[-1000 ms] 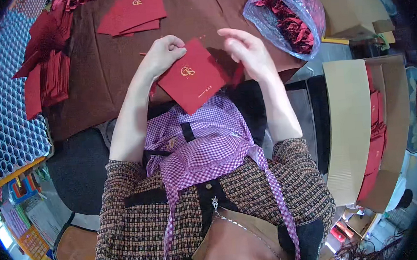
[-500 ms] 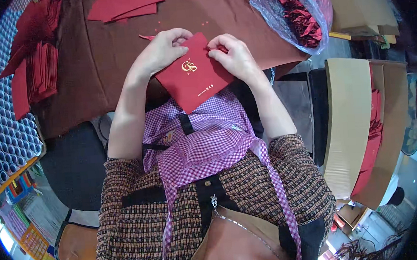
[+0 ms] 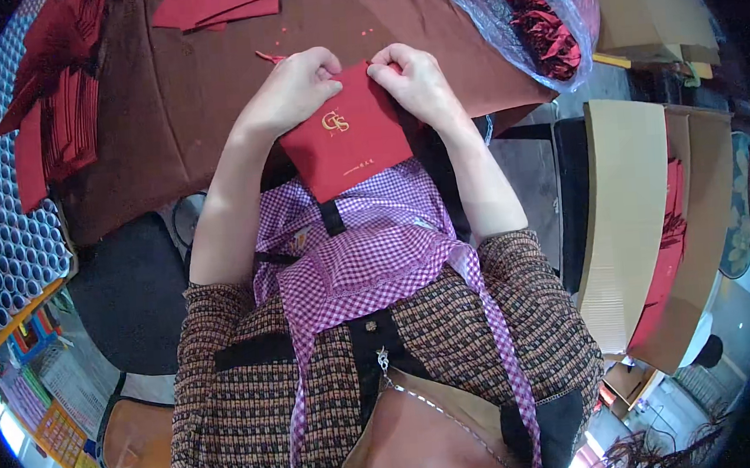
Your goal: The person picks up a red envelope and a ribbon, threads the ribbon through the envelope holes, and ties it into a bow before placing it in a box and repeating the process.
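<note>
A flat, square red paper bag (image 3: 347, 145) with gold printing lies at the near edge of the brown-covered table (image 3: 208, 89), its lower corner over my checked apron (image 3: 368, 260). My left hand (image 3: 295, 92) pinches its upper left edge between thumb and fingers. At the upper right corner my right hand (image 3: 417, 83) is closed, thumb against fingertips, gripping the bag. Whether a small piece also sits in those right fingertips is hidden. Just beyond my left hand a thin red strip (image 3: 270, 57) rests on the cloth.
Stacked red paper pieces (image 3: 67, 125) stand at the far left, and more flat red pieces (image 3: 224, 3) lie at the back. A clear plastic bag (image 3: 581, 6) of crumpled red ribbon sits back right. On the right stands an open cardboard box (image 3: 627, 225) holding red pieces.
The red bag has turned so its top edge lies more level. My right hand has moved slightly up and left onto its corner; the left hand keeps its grip.
</note>
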A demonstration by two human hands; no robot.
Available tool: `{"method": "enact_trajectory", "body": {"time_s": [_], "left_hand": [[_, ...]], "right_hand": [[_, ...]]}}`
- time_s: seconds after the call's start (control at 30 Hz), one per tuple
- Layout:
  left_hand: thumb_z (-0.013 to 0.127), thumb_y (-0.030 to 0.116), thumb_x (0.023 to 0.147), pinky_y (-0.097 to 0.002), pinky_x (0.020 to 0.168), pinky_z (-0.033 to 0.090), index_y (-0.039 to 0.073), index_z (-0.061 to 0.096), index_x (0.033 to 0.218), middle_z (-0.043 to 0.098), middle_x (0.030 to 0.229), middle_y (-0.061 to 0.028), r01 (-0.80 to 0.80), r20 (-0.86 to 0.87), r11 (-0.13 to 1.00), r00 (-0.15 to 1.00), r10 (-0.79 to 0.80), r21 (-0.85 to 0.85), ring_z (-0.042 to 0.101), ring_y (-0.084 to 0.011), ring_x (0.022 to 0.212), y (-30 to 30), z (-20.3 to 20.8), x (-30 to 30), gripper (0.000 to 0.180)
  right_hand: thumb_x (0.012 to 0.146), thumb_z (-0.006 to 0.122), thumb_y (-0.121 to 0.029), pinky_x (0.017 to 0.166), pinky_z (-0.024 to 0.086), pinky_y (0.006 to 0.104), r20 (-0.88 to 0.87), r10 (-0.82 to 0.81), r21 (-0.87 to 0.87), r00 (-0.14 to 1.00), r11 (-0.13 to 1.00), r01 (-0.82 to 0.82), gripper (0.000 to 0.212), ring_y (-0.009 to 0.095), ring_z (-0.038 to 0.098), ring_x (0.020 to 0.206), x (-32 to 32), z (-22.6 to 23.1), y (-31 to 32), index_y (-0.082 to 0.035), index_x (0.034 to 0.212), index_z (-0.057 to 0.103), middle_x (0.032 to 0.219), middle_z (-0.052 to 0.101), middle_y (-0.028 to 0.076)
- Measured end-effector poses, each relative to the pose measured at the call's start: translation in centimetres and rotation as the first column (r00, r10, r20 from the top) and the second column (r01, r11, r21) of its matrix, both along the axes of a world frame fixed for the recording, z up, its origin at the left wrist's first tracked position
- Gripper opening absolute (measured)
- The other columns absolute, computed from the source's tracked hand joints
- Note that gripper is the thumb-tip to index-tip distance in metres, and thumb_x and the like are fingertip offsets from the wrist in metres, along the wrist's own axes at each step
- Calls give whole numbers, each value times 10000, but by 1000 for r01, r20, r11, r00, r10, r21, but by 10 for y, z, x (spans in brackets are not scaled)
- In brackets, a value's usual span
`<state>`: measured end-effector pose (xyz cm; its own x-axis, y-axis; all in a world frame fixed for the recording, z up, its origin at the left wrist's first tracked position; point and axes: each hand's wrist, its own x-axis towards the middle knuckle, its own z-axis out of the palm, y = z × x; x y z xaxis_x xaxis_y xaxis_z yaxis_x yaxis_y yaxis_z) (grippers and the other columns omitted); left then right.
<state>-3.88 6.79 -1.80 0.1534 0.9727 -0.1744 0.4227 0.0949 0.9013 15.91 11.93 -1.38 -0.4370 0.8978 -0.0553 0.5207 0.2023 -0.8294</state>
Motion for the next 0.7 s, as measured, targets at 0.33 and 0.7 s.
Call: {"method": "enact_trajectory", "body": {"time_s": [0.33,0.7], "left_hand": [[651,92,819,-236,633,427,-30,617,928,537,744,29,-50,18,997,999,51,-58,479,-55,701,-13,-7,-5,167],[642,89,809,-254,710,475,-76,632,996,630,820,-45,-113,163,988,978,129,-106,565,-98,760,-15,-3,-4,250]], "right_hand": [[813,616,-159,713,494,311,-40,-45,87,998,995,49,208,195,622,763,-1,-8,-3,16,922,643,796,654,130],[783,653,-29,635,483,249,-158,-40,210,987,975,73,116,102,586,679,2,4,-42,16,884,619,768,640,72]]}}
